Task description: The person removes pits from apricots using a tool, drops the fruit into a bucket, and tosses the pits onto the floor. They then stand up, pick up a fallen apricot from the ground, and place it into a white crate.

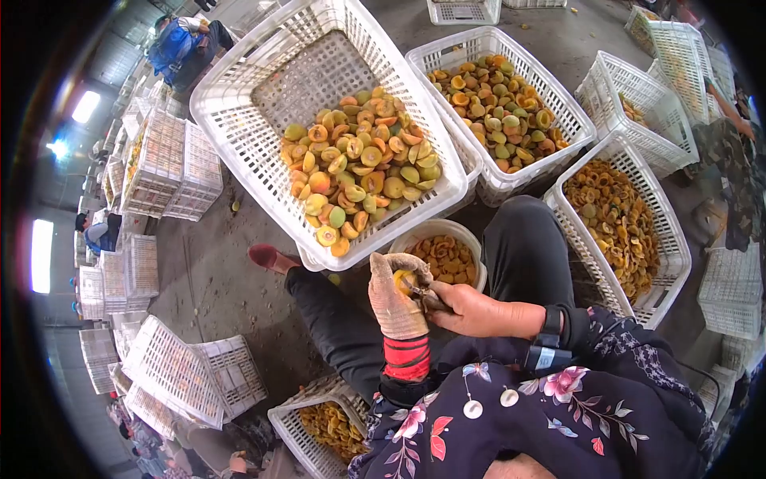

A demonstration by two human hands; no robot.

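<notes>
My left hand (396,299), in a worn, stained work glove with a red band at the wrist, is closed around a yellow-orange fruit piece (404,282), probably a peach or apricot half. Bare, my right hand (475,310) grips a small dark tool (429,298) whose end meets the fruit; its exact kind is hard to make out. Just beyond both hands stands a white bucket (483,275) with brownish-orange pieces inside. A large white basket (267,211), tilted toward me, holds many halved fruits (363,156).
Another white basket of halved fruit (507,112) stands at the back right. To my right, a basket (678,275) holds orange-brown scraps; one more crate (291,431) sits by my left side. Stacked crates (159,164) line the left. People (179,48) work in the background.
</notes>
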